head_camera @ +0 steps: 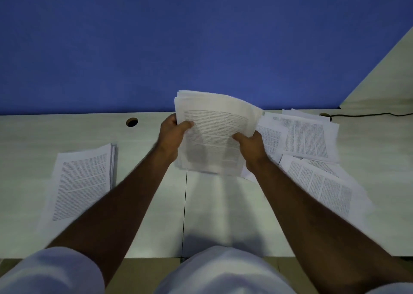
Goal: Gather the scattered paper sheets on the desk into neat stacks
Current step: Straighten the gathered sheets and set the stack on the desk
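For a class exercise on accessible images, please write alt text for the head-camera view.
Two bare hands, left and right, hold a bundle of printed sheets upright above a pale desk. A neat stack lies to the left, loose sheets are scattered to the right, and a blue wall stands behind.

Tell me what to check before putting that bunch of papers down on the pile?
1. Both hands hold the bunch: left hand and right hand each have a grip on a side: ok.
2. Bunch edges even: top edges fan out: not ok.
3. Finished pile on the left is tidy: ok.
4. Desk between bunch and pile has room: ok.
5. All loose papers gathered: several overlap on the right: not ok.
6. Bunch resting on desk: cannot tell.
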